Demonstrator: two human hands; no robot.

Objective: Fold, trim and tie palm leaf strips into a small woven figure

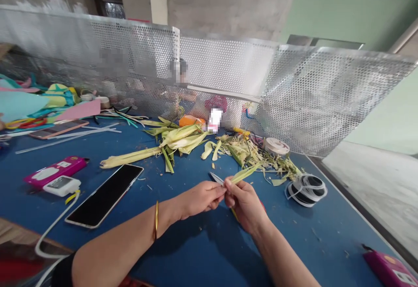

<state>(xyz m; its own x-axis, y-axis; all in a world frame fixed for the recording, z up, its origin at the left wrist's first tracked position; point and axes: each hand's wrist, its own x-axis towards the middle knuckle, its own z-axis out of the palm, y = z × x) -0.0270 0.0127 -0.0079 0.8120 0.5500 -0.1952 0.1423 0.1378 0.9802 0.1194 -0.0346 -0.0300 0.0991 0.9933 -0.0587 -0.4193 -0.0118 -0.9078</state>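
Note:
My two hands meet above the table's middle. A narrow pale-green corn husk strip rises from my right hand, pinched between thumb and fingers. The same hand also holds scissors; their blades point up and left past the fingers, and bits of yellow and red handle show beneath. My left hand is closed, its fingertips against the right hand's at the strip's lower end, which the fingers hide. Beyond the hands lies a bundle of corn husks, with a heap of husk scraps to its right.
On the blue table lie a phone, a magenta device and a white corded device at left. A ribbon spool and a tape roll sit at right. A perforated metal screen stands behind; a person is partly visible through it.

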